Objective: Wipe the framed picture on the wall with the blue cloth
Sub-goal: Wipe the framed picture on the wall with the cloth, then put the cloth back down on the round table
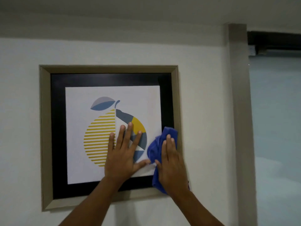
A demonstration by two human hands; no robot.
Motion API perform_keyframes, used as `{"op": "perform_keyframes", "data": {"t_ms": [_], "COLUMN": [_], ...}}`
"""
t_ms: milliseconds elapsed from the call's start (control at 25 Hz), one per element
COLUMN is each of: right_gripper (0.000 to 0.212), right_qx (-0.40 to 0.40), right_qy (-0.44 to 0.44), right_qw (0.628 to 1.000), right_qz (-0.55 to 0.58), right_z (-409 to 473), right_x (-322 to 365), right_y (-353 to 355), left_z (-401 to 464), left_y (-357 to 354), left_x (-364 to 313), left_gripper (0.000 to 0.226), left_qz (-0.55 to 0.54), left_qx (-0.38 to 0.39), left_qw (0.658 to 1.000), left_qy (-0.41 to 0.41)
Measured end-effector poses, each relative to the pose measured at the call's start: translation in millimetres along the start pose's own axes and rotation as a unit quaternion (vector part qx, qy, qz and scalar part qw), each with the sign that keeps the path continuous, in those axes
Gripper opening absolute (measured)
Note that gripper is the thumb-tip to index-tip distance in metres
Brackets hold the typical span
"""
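White wall, framed picture: left hand flat, fingers spread, gripping nothing; right hand presses blue cloth against glass.

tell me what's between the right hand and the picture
The blue cloth, pressed flat under the right hand against the framed picture's right side, in the head view.

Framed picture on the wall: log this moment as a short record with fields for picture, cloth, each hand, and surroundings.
picture: framed picture, beige frame, black mat, striped yellow fruit print, hanging on white wall
cloth: blue cloth, bunched, at the picture's lower right edge
right hand: right hand flat over the cloth, pressing it to the picture
left hand: left hand open, fingers spread, flat on the print
surroundings: beige pillar right of the picture
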State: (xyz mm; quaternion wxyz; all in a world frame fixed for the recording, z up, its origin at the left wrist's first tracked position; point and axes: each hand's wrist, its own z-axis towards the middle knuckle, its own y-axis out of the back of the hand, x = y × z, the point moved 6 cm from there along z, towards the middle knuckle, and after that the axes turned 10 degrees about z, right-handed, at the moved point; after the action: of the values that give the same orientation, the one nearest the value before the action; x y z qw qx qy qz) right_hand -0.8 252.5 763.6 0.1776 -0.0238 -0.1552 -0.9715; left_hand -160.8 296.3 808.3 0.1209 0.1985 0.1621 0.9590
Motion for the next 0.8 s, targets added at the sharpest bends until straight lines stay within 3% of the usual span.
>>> {"op": "perform_keyframes", "data": {"t_ms": [160,320,440,640,800], "right_gripper": [0.062,0.055,0.054,0.062,0.054], "right_qx": [0.093,0.120,0.130,0.293,0.393], "right_qy": [0.031,0.025,-0.031,-0.177,-0.290], "right_qw": [0.994,0.992,0.991,0.938,0.871], "right_qz": [-0.039,-0.024,-0.018,-0.046,-0.056], "right_z": [-58,-126,-208,-424,-631], "right_x": [-9,-34,-73,-128,-140], "right_y": [12,41,68,120,162], "left_z": [-15,-59,-110,-270,-454], "left_y": [0,-13,-35,-70,-75], "left_x": [-31,-121,-207,-372,-498], "left_gripper": [0.097,0.099,0.101,0.097,0.087], "left_qz": [-0.057,-0.144,-0.203,-0.283,-0.362], "left_qx": [0.042,0.085,0.134,0.267,0.380], "left_qw": [0.997,0.980,0.954,0.876,0.777], "left_qy": [-0.017,-0.105,-0.173,-0.286,-0.347]}}
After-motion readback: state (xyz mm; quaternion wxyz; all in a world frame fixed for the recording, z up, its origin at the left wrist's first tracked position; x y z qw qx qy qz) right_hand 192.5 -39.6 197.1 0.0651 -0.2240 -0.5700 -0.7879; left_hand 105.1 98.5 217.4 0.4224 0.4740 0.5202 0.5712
